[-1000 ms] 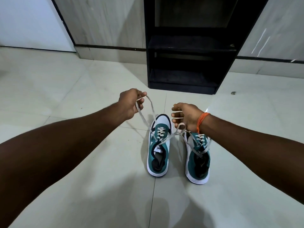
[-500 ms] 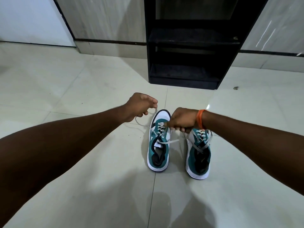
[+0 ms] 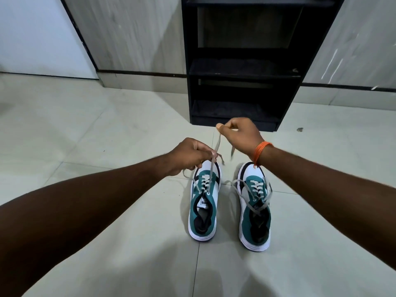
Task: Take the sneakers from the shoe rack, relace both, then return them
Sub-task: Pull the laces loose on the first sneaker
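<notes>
Two teal, white and black sneakers stand side by side on the tiled floor, toes pointing away from me. Above the toe of the left sneaker point(image 3: 203, 209), my left hand point(image 3: 188, 154) pinches its grey lace point(image 3: 211, 174) near the top eyelets. My right hand point(image 3: 240, 133) is raised higher and further away, with the other end of that lace held between thumb and fingers. The right sneaker point(image 3: 255, 213) has loose lace ends lying across its opening. An orange thread band sits on my right wrist.
A black shoe rack point(image 3: 242, 67) with bare shelves stands against the wall straight ahead, just beyond my right hand. Pale floor tiles stretch to the left and right. A small dark speck point(image 3: 300, 129) lies on the floor right of the rack.
My right hand has risen from the sneaker's toe and pulled the lace end up and away. My left hand has shifted right, over the left sneaker's toe. The camera has tilted up towards the rack.
</notes>
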